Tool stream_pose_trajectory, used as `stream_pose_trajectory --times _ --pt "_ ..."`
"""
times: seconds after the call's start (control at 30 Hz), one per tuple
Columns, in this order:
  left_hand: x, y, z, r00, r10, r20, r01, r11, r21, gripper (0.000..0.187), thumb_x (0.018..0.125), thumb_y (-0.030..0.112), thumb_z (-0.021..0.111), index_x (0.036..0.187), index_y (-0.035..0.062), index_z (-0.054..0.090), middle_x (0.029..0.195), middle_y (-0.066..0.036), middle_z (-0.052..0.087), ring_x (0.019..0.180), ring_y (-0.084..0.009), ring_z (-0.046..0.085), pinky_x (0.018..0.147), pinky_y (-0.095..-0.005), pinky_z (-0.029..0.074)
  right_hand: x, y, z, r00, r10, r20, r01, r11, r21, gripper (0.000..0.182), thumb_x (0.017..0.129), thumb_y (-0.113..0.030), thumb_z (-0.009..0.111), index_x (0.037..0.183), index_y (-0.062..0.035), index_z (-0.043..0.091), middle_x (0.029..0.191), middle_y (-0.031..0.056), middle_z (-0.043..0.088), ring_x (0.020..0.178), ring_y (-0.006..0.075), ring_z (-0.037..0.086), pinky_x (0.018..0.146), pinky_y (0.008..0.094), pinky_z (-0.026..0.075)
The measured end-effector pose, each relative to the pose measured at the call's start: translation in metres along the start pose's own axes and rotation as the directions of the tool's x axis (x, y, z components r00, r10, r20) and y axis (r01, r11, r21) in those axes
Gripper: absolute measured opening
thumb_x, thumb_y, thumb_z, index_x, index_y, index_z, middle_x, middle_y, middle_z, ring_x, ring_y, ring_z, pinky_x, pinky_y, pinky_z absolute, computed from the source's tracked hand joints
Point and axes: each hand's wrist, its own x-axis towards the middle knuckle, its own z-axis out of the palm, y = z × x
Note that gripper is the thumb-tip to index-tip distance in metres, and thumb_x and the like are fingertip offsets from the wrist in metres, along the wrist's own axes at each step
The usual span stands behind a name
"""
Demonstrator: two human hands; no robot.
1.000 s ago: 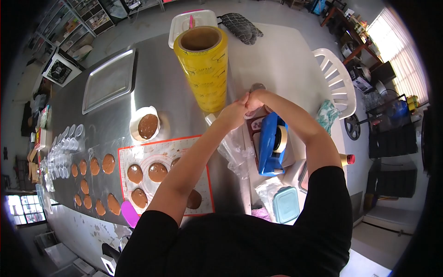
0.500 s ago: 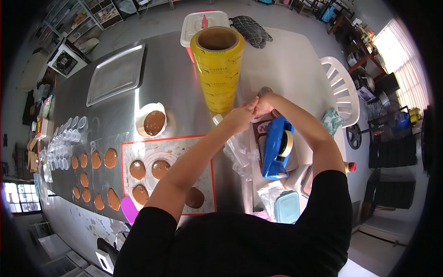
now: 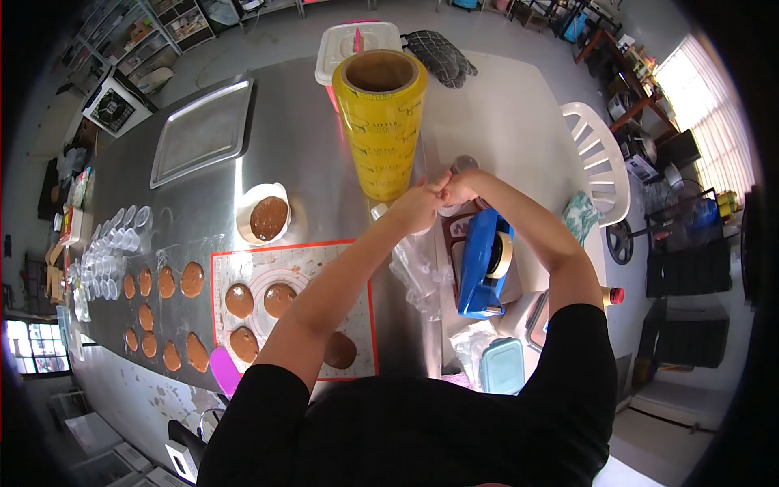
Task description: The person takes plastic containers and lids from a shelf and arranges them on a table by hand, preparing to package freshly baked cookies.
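Observation:
My left hand (image 3: 419, 206) and my right hand (image 3: 461, 188) meet beyond the yellow roll's base, their fingertips touching. The right hand curls round what looks like a clear plastic cup (image 3: 465, 163), whose round end shows past the knuckles. The left hand's fingers are drawn together against the right; what they pinch is hidden. Beneath the left wrist lies a crumpled clear plastic bag (image 3: 415, 272). A blue tape dispenser (image 3: 480, 276) stands just below the right hand. Left of the hands rises a tall yellow roll of cling film (image 3: 380, 134).
Brown batter rounds (image 3: 192, 280) lie on the steel table and on a red-edged baking mat (image 3: 308, 253). A white bowl of batter (image 3: 247, 213), a metal tray (image 3: 170, 146), clear cups (image 3: 105, 252), a purple scraper (image 3: 224, 372) and a teal-lidded box (image 3: 502, 367) surround me.
The whole view has shifted slightly. My hands stay together in nearly the same place, with a small shift of the fingers.

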Motion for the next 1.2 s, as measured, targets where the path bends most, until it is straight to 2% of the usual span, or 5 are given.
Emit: stream_pose_trajectory --times 0.47,0.57,0.63,0.87,1.2 --pt "0.037 0.035 0.024 0.911 -0.387 -0.146 0.362 0.917 -0.168 0.091 0.067 0.030 0.075 0.135 0.0031 0.020 0.113 -0.010 0.059 0.104 -0.0285 0.056 0.105 -0.0543 0.017 -0.002 0.015 0.004 0.965 -0.122 -0.234 0.122 0.992 -0.016 0.053 0.080 -0.016 0.054 0.125 0.0066 0.037 0.120 0.0214 0.047 0.103 0.0298 0.049 0.085 0.0386 0.043" --pt "0.035 0.034 0.024 0.908 -0.376 -0.182 0.342 0.920 -0.193 0.095 0.067 0.028 0.074 0.136 0.0010 0.016 0.115 -0.011 0.057 0.108 -0.0292 0.053 0.105 -0.0545 0.016 0.011 0.017 -0.001 0.981 0.000 -0.196 -0.010 0.999 -0.052 0.066 0.079 -0.017 0.055 0.133 0.0040 0.025 0.125 0.0214 0.043 0.110 0.0298 0.045 0.089 0.0373 0.041" --pt "0.032 0.034 0.027 0.907 -0.369 -0.204 0.335 0.924 -0.184 0.097 0.067 0.027 0.074 0.137 0.0002 0.013 0.115 -0.012 0.057 0.110 -0.0296 0.052 0.105 -0.0546 0.016 0.050 0.043 0.001 0.985 -0.070 -0.157 0.023 0.958 -0.286 0.076 0.082 -0.022 0.050 0.139 0.0044 0.007 0.144 0.0269 0.010 0.128 0.0346 0.026 0.100 0.0373 0.032" --pt "0.031 0.034 0.023 0.897 -0.380 -0.224 0.335 0.917 -0.217 0.098 0.068 0.032 0.074 0.136 -0.0027 0.012 0.113 -0.011 0.057 0.108 -0.0296 0.054 0.105 -0.0555 0.015 -0.024 -0.010 -0.007 0.997 -0.014 -0.075 -0.006 0.965 -0.261 0.081 0.079 -0.021 0.055 0.140 0.0000 0.007 0.147 0.0204 0.006 0.133 0.0338 0.017 0.106 0.0413 0.025" --pt "0.035 0.036 0.024 0.863 -0.445 -0.241 0.429 0.896 -0.120 0.114 0.066 0.034 0.074 0.139 -0.0004 -0.006 0.114 -0.009 0.060 0.103 -0.0243 0.058 0.107 -0.0506 0.014 -0.051 -0.024 -0.009 0.993 -0.058 -0.107 0.025 0.958 -0.286 0.058 0.076 -0.020 0.052 0.127 0.0027 0.038 0.122 0.0253 0.046 0.110 0.0357 0.044 0.094 0.0421 0.036"
